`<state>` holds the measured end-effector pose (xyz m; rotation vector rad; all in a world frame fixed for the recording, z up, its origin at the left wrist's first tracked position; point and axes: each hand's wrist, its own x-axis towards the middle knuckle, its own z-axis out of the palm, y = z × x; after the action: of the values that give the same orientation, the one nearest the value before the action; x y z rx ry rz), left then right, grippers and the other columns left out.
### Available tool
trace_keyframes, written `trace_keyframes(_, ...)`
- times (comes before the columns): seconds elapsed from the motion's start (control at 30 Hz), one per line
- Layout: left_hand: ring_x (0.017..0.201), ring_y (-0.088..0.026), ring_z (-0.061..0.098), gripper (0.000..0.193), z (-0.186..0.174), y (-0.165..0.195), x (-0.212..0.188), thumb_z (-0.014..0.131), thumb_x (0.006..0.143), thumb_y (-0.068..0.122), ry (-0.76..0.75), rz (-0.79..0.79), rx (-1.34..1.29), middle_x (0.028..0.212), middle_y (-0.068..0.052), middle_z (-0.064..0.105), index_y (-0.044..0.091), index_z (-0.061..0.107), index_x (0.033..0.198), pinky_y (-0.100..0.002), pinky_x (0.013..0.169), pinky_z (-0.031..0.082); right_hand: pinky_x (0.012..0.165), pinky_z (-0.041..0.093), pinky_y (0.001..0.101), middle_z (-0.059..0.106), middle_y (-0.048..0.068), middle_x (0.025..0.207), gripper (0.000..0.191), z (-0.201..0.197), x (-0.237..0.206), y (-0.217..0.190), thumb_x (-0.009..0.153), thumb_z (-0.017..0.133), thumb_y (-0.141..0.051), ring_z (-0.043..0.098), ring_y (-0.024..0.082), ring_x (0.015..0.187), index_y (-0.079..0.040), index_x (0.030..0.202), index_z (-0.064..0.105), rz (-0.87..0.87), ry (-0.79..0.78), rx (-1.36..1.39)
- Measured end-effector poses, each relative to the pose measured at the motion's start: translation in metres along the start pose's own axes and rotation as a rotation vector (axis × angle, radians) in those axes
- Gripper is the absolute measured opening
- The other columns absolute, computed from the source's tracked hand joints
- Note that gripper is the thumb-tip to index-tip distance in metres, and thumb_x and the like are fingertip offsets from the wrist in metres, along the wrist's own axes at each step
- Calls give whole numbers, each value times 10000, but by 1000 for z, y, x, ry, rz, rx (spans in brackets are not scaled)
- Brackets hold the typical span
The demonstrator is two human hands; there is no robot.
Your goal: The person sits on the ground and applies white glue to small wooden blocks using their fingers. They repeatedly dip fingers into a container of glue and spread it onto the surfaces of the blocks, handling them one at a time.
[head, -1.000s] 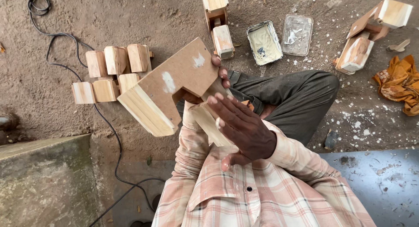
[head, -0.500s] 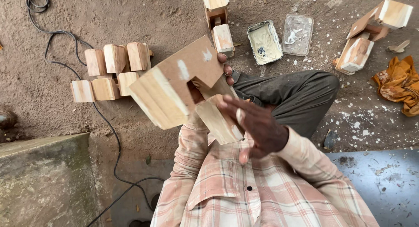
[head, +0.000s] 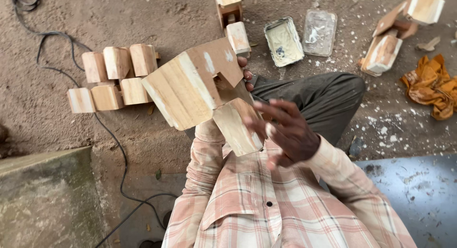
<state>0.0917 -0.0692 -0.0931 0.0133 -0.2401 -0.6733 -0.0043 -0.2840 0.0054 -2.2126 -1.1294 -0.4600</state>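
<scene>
A chunky wooden piece [head: 190, 86] with two angled legs and white filler patches is held up over my lap. My left hand [head: 246, 72] grips it from behind; only its fingertips show at the piece's right edge, and the plaid sleeve rises beneath it. My right hand [head: 288, 131] is just right of the lower leg [head: 235, 126], fingers spread, fingertips touching the leg's edge. One fingertip carries a dab of white filler. That hand holds nothing.
Several short wooden blocks [head: 112, 79] lie on the dirt floor at left. Two small filler trays [head: 285, 40] sit ahead, with more wooden pieces at top centre [head: 231, 10] and top right [head: 395, 38]. An orange cloth [head: 431, 88], a black cable [head: 109, 133] and a concrete slab [head: 43, 195] are nearby.
My right hand has come off the lower leg it covered and spread its fingers beside it. The wooden piece has turned and shifted slightly right in my left hand.
</scene>
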Motion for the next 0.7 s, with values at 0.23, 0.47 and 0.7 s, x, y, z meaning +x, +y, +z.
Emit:
trace_keyframes(0.23, 1293, -359, 551, 716, -41, 7, 4, 711, 965, 442, 39, 20, -31, 1451, -141, 532, 58, 447, 1509, -561, 1104, 508, 975, 447, 448, 669, 86, 1365, 643, -1, -37, 22, 1053, 437, -486, 647, 285, 1165, -130, 1577, 324, 346, 205, 388)
trace_keyframes(0.47, 1269, -353, 542, 555, -52, 24, -38, 624, 1093, 398, 157, 64, 136, 1437, -134, 536, 53, 492, 1506, -556, 1118, 488, 1092, 446, 424, 630, 122, 1341, 357, 61, -103, 159, 1074, 610, -94, 599, 319, 1230, -72, 1430, 632, 821, 294, -174)
trace_keyframes(0.7, 1253, -446, 595, 437, -85, 39, -47, 515, 1222, 409, 152, -192, 40, 1286, -196, 604, 51, 467, 1468, -591, 1099, 513, 1056, 311, 551, 450, 121, 1521, 378, 115, -125, 231, 932, 689, -122, 370, 344, 1398, -234, 1290, 740, 1070, 5, -424)
